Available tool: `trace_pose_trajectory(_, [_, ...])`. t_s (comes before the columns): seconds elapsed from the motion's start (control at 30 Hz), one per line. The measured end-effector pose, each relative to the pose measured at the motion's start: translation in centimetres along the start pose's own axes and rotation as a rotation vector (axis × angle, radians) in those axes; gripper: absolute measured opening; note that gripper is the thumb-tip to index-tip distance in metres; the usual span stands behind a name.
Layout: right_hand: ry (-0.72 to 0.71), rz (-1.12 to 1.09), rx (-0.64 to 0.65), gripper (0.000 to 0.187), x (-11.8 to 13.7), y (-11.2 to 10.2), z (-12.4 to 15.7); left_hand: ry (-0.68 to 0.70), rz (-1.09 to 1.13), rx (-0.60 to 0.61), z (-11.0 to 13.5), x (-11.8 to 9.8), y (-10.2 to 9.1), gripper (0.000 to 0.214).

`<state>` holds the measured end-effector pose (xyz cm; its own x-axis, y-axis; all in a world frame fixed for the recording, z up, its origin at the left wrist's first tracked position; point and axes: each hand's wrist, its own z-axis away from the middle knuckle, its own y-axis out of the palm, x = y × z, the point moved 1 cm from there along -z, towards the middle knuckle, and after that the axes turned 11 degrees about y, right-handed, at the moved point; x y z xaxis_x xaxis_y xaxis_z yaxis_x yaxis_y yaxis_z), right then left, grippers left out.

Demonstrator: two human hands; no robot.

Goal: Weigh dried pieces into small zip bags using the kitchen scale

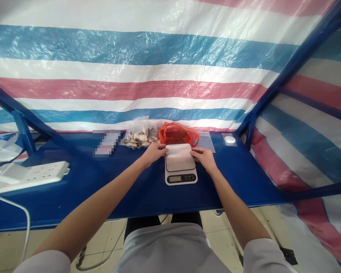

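A white digital kitchen scale (180, 161) lies flat on the blue table, its display and buttons towards me. My left hand (155, 152) holds its far left edge, fingers closed against the side. On the opposite edge, the fingers of my right hand (205, 156) pinch the scale's far right side. The platform carries nothing. Just behind it sits a crumpled red plastic bag (177, 133) with loop handles; I cannot make out its contents. To the left stands a clear zip bag (140, 136) full of brown and cream pieces.
A flat clear bag (207, 141) lies right of the red bag. Farther right is a white round object (229, 140) in a small clear bag. A blurred-out item (107, 144) is at the left. A white power strip (45, 172) with a cable lies on the table's left end.
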<state>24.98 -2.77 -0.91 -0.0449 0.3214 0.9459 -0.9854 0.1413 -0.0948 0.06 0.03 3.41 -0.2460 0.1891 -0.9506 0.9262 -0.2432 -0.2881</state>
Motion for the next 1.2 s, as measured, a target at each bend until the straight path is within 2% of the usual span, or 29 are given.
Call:
trace_pose_trajectory(0.1, [0.024, 0.022, -0.003, 0.036, -0.4, 0.3, 0.0, 0.054, -0.193, 0.048, 0.2, 0.4, -0.7, 0.027])
trace_pose_trajectory(0.17, [0.024, 0.053, -0.005, 0.033, -0.6, 0.3, 0.0, 0.13, -0.402, 0.116, 0.1, 0.0, -1.1, 0.028])
trace_pose_trajectory(0.23, [-0.006, 0.136, -0.007, 0.029, -0.4, 0.2, 0.1, 0.257, -0.654, 0.162, -0.2, -0.7, -1.2, 0.029])
trace_pose_trajectory(0.27, [-0.037, 0.2, -0.012, 0.027, -0.1, 0.0, 0.1, 0.334, -0.764, 0.143, -0.5, -1.1, -1.1, 0.03])
trace_pose_trajectory(0.33, [-0.134, 0.362, -0.045, 0.025, 0.9, -0.2, 0.0, 0.511, -0.915, 0.157, -1.5, -1.9, -0.3, 0.031])
trace_pose_trajectory(0.4, [-0.276, 0.543, -0.12, 0.022, 2.3, -0.4, -0.4, 0.696, -1.015, 0.356, -2.8, -2.2, 1.0, 0.032])
trace_pose_trajectory(0.47, [-0.39, 0.708, -0.179, 0.023, 3.8, -0.2, -1.1, 0.776, -1.125, 0.52, -4.6, -2.0, 2.3, 0.032])
trace_pose_trajectory(0.53, [-0.474, 0.841, -0.12, 0.028, 5.1, 0.3, -2.0, 0.763, -1.243, 0.62, -6.4, -1.4, 3.1, 0.032])
trace_pose_trajectory(0.63, [-0.617, 1.068, 0.043, 0.035, 6.6, 1.4, -3.4, 0.729, -1.296, 0.624, -8.5, -0.4, 2.7, 0.026])
trace_pose_trajectory(0.7, [-0.665, 1.212, 0.083, 0.038, 7.3, 1.9, -4.2, 0.711, -1.334, 0.595, -9.2, 0.2, 1.6, 0.023])
trace_pose_trajectory(0.8, [-0.64, 1.412, 0.077, 0.036, 7.7, 2.4, -5.1, 0.698, -1.394, 0.525, -9.1, 1.0, -0.4, 0.019])
trace_pose_trajectory(0.9, [-0.62, 1.553, 0.059, 0.032, 7.7, 2.6, -5.6, 0.687, -1.416, 0.475, -8.6, 1.6, -1.5, 0.024])
trace_pose_trajectory(1.0, [-0.623, 1.628, 0.037, 0.03, 7.5, 2.8, -5.8, 0.67, -1.42, 0.475, -8.3, 2.3, -1.7, 0.03])
trace_pose_trajectory(1.2, [-0.527, 1.714, 0.01, 0.032, 7.6, 2.8, -5.3, 0.671, -1.346, 0.486, -8.6, 3.0, -1.7, 0.041])
